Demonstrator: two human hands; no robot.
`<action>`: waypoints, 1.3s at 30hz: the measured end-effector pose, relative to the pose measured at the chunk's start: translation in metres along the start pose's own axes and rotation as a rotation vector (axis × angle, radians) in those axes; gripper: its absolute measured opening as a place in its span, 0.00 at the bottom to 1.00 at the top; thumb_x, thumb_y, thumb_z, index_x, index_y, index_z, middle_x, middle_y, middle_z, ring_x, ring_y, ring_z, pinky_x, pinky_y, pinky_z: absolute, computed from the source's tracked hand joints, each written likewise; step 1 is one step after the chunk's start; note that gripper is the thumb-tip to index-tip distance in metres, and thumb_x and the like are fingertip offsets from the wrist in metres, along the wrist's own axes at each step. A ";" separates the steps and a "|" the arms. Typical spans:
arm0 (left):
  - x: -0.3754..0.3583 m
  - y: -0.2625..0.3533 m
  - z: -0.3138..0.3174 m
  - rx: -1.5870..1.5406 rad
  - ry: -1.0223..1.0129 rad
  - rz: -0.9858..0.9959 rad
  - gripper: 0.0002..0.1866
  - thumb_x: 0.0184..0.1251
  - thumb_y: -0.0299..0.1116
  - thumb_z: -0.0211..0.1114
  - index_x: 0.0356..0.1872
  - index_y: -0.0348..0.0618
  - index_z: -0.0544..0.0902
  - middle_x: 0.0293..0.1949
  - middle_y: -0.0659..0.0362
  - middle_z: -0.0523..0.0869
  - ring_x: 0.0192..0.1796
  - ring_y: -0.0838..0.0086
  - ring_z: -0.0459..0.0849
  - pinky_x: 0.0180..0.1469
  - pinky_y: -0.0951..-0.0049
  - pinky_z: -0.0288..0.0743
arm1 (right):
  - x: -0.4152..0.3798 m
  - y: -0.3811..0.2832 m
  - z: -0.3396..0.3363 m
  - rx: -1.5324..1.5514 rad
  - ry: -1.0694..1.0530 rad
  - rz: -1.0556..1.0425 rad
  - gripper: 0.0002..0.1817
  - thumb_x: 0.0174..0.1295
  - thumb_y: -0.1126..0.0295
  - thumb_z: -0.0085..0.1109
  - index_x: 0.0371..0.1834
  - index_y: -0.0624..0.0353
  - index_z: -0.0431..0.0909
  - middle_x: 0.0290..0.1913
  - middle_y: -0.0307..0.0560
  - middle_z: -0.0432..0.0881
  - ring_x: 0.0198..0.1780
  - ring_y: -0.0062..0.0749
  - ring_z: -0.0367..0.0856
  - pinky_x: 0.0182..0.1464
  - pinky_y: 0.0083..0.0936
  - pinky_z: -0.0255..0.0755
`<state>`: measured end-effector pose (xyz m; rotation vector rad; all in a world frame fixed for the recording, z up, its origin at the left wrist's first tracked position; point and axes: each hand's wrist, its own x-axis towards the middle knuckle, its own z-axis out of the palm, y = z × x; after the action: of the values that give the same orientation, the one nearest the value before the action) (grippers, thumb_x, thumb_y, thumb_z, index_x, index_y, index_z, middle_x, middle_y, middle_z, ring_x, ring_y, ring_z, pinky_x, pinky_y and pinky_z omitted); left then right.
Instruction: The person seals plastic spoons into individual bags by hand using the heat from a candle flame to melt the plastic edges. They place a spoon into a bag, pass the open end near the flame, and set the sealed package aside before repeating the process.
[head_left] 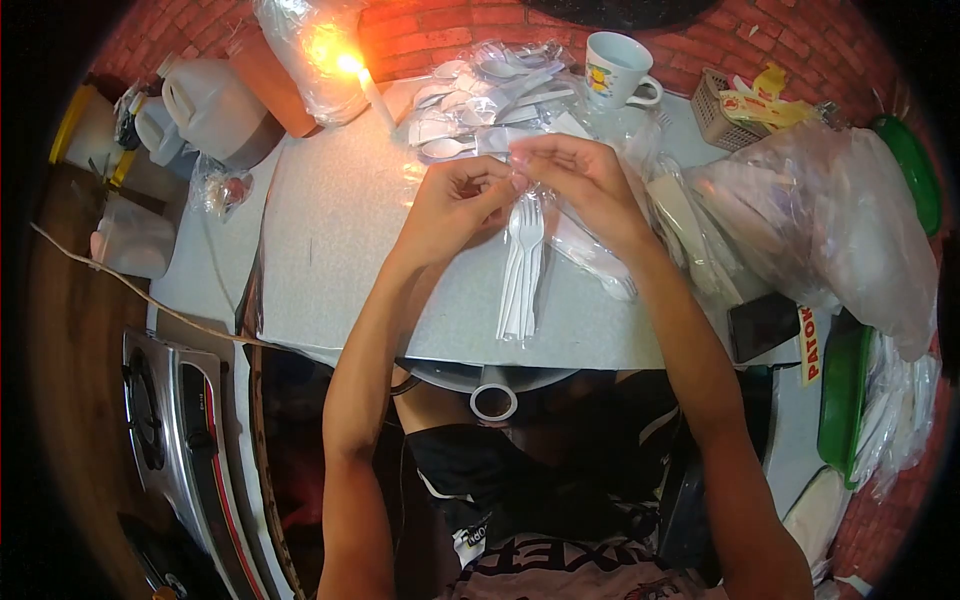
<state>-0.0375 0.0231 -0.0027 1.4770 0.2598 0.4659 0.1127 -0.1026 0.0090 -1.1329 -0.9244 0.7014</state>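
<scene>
A clear plastic bag of white plastic forks (521,265) lies on the grey tabletop, tines toward the far side. Above the tines, the fingertips of my left hand (455,205) pinch the bag's far end. My right hand (588,183) pinches the same end from the other side, its fingertips meeting the left ones. Just beyond my hands is a heap of clear bags with white plastic spoons (447,148). A lit white candle (377,102) stands upright to the left of that heap. More bagged white cutlery (590,255) lies under my right wrist.
A floral mug (612,75) and a small basket (713,110) stand at the back right. A large clear plastic bag (800,200) and a dark phone (763,327) sit at right. Jugs (220,110) stand at left, above a gas stove (185,440). A cord (150,298) crosses the left side.
</scene>
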 end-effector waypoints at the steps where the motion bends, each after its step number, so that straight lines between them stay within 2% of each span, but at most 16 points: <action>1: -0.001 0.000 -0.001 0.043 -0.021 -0.002 0.08 0.75 0.32 0.69 0.38 0.38 0.88 0.22 0.69 0.78 0.23 0.89 0.69 0.24 0.82 0.57 | 0.001 0.003 -0.006 -0.071 -0.063 0.017 0.10 0.69 0.71 0.68 0.45 0.69 0.88 0.39 0.44 0.91 0.43 0.20 0.86 0.47 0.17 0.78; 12: -0.001 0.001 0.001 0.086 -0.019 0.001 0.08 0.74 0.31 0.70 0.38 0.36 0.88 0.23 0.69 0.78 0.24 0.89 0.69 0.25 0.82 0.58 | 0.001 0.005 -0.003 -0.212 -0.071 -0.030 0.12 0.71 0.67 0.67 0.42 0.68 0.88 0.33 0.42 0.89 0.35 0.18 0.84 0.39 0.17 0.76; 14: 0.000 0.004 -0.002 0.045 0.034 0.001 0.07 0.74 0.29 0.68 0.41 0.36 0.87 0.22 0.68 0.78 0.23 0.88 0.70 0.24 0.82 0.59 | -0.002 -0.003 -0.005 -0.213 -0.117 0.201 0.13 0.72 0.65 0.66 0.42 0.67 0.88 0.31 0.41 0.87 0.31 0.19 0.84 0.32 0.17 0.75; 18: 0.003 0.004 -0.018 0.019 0.043 0.015 0.07 0.77 0.30 0.64 0.47 0.39 0.85 0.28 0.68 0.80 0.26 0.88 0.73 0.26 0.83 0.64 | 0.002 -0.014 -0.016 -0.252 -0.178 0.224 0.13 0.73 0.64 0.65 0.42 0.66 0.88 0.30 0.41 0.86 0.28 0.21 0.83 0.27 0.18 0.74; 20: 0.006 0.007 -0.015 0.058 0.323 0.200 0.05 0.75 0.27 0.65 0.46 0.38 0.85 0.29 0.67 0.80 0.23 0.87 0.72 0.22 0.83 0.60 | 0.004 -0.018 -0.019 -0.085 0.078 0.161 0.15 0.77 0.62 0.58 0.46 0.64 0.87 0.30 0.40 0.84 0.29 0.18 0.80 0.30 0.17 0.72; 21: 0.006 0.006 -0.022 0.069 0.384 0.248 0.04 0.74 0.28 0.66 0.44 0.40 0.84 0.33 0.68 0.81 0.23 0.88 0.71 0.24 0.83 0.62 | 0.007 -0.017 -0.022 -0.055 0.153 0.116 0.17 0.77 0.65 0.54 0.58 0.68 0.81 0.38 0.50 0.87 0.36 0.27 0.86 0.37 0.23 0.80; 22: 0.006 0.005 -0.027 0.067 0.382 0.246 0.04 0.74 0.28 0.66 0.44 0.40 0.84 0.33 0.68 0.81 0.23 0.88 0.71 0.24 0.83 0.62 | 0.009 -0.017 -0.024 -0.056 0.156 0.118 0.17 0.77 0.65 0.54 0.58 0.68 0.81 0.38 0.50 0.87 0.36 0.27 0.86 0.37 0.23 0.80; 24: 0.009 0.007 -0.032 0.274 0.534 0.482 0.05 0.76 0.28 0.64 0.46 0.40 0.84 0.29 0.68 0.79 0.24 0.88 0.72 0.23 0.82 0.63 | 0.012 -0.018 -0.027 0.173 0.338 -0.025 0.23 0.77 0.67 0.54 0.69 0.71 0.70 0.50 0.62 0.86 0.47 0.41 0.90 0.47 0.33 0.86; 25: 0.007 0.009 -0.030 0.273 0.514 0.470 0.05 0.74 0.29 0.66 0.46 0.41 0.84 0.31 0.67 0.82 0.25 0.86 0.74 0.24 0.83 0.65 | 0.014 -0.014 -0.033 0.150 0.328 -0.017 0.27 0.76 0.70 0.54 0.73 0.70 0.64 0.59 0.70 0.82 0.55 0.52 0.88 0.54 0.42 0.87; 26: 0.003 0.009 -0.023 0.273 0.511 0.467 0.05 0.74 0.29 0.66 0.46 0.41 0.84 0.31 0.67 0.82 0.25 0.86 0.74 0.24 0.83 0.65 | 0.013 -0.012 -0.035 0.151 0.332 -0.015 0.27 0.76 0.70 0.54 0.73 0.70 0.64 0.59 0.70 0.82 0.55 0.52 0.88 0.54 0.42 0.87; 28: -0.006 0.016 0.005 0.560 0.386 0.400 0.07 0.67 0.29 0.70 0.43 0.43 0.85 0.33 0.64 0.84 0.31 0.86 0.75 0.33 0.81 0.70 | 0.013 -0.014 -0.032 0.099 0.335 -0.055 0.24 0.75 0.70 0.56 0.70 0.69 0.68 0.54 0.65 0.84 0.50 0.46 0.89 0.49 0.38 0.88; 30: -0.007 -0.003 0.012 0.553 0.121 0.184 0.12 0.61 0.32 0.73 0.45 0.46 0.85 0.37 0.61 0.86 0.36 0.76 0.81 0.42 0.74 0.75 | 0.012 -0.014 -0.031 0.061 0.317 -0.040 0.21 0.75 0.71 0.56 0.67 0.69 0.71 0.51 0.61 0.85 0.47 0.42 0.89 0.47 0.36 0.88; 31: -0.007 -0.005 0.021 0.553 0.124 0.183 0.12 0.61 0.32 0.73 0.45 0.46 0.85 0.37 0.61 0.86 0.36 0.76 0.81 0.42 0.74 0.75 | 0.012 -0.014 -0.031 0.023 0.301 -0.028 0.19 0.74 0.71 0.56 0.64 0.69 0.74 0.49 0.58 0.85 0.43 0.38 0.89 0.44 0.33 0.88; 33: -0.007 -0.008 0.037 0.839 -0.169 0.563 0.10 0.63 0.28 0.71 0.46 0.44 0.86 0.47 0.63 0.88 0.51 0.68 0.83 0.60 0.62 0.74 | 0.013 -0.009 -0.030 0.009 0.283 -0.029 0.16 0.74 0.72 0.57 0.60 0.68 0.77 0.44 0.53 0.85 0.40 0.33 0.87 0.40 0.31 0.87; 36: -0.009 -0.004 0.034 0.974 -0.262 0.513 0.10 0.62 0.30 0.71 0.44 0.44 0.87 0.53 0.59 0.87 0.58 0.60 0.79 0.67 0.59 0.68 | 0.011 -0.005 -0.027 -0.044 0.242 -0.044 0.12 0.72 0.72 0.58 0.54 0.67 0.82 0.39 0.47 0.86 0.36 0.26 0.85 0.36 0.26 0.85; 39: -0.005 0.002 0.018 0.995 -0.273 0.496 0.10 0.64 0.30 0.71 0.45 0.43 0.87 0.49 0.57 0.88 0.55 0.59 0.82 0.64 0.60 0.72 | 0.010 -0.004 -0.026 -0.115 0.189 -0.062 0.11 0.72 0.72 0.59 0.51 0.66 0.84 0.37 0.44 0.86 0.36 0.23 0.85 0.36 0.22 0.83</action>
<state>-0.0345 0.0044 0.0004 2.5808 -0.1371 0.5481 0.1406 -0.1064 0.0118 -1.2438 -0.8435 0.4864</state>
